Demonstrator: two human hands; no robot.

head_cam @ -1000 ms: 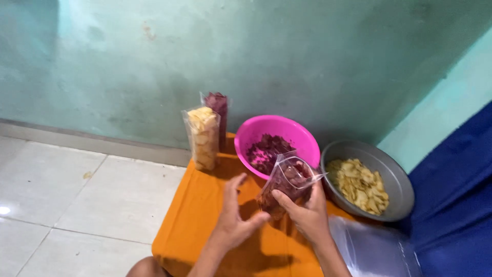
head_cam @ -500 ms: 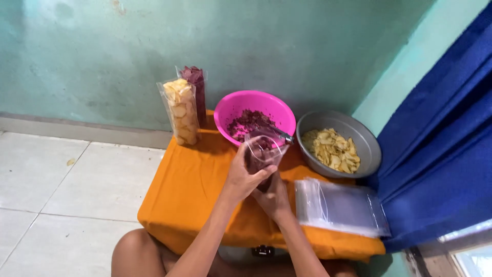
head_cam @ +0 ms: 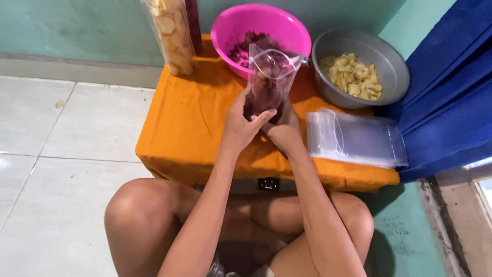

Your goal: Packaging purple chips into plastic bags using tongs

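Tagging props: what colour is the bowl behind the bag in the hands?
Pink bowl, seen clearly in the head view, behind the clear bag.

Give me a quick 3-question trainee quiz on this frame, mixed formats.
1. True or false: both hands, left hand and right hand, grip the clear bag of purple chips.
2. Multiple choice: what lies in the grey metal bowl? A) purple chips B) pale yellow chips C) nothing
3. Fill in: the stack of empty clear bags lies on the ____ cloth.

Key: 1 true; 2 B; 3 orange.
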